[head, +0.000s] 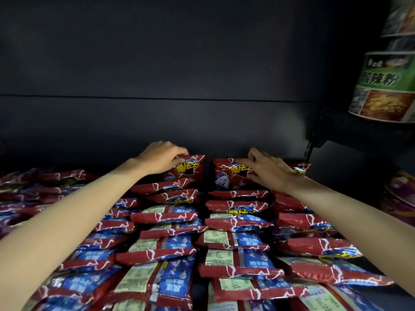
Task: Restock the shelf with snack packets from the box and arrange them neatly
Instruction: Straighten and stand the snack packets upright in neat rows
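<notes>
Red and blue snack packets fill the shelf in several rows running back to the dark rear wall. My left hand (160,159) grips the top edge of the rearmost upright packet (189,170) in the middle-left row. My right hand (267,170) holds the top of the rearmost upright packet (226,176) in the middle-right row, fingers curled over its front. Packets nearer me lie tilted back, showing their blue and pale label sides (235,240). The box is out of view.
The dark back panel (157,117) rises behind the packets. At the upper right stand green instant noodle cups (384,86) on a higher shelf with a bracket (314,140). A purple bowl pack (402,194) sits at the right edge.
</notes>
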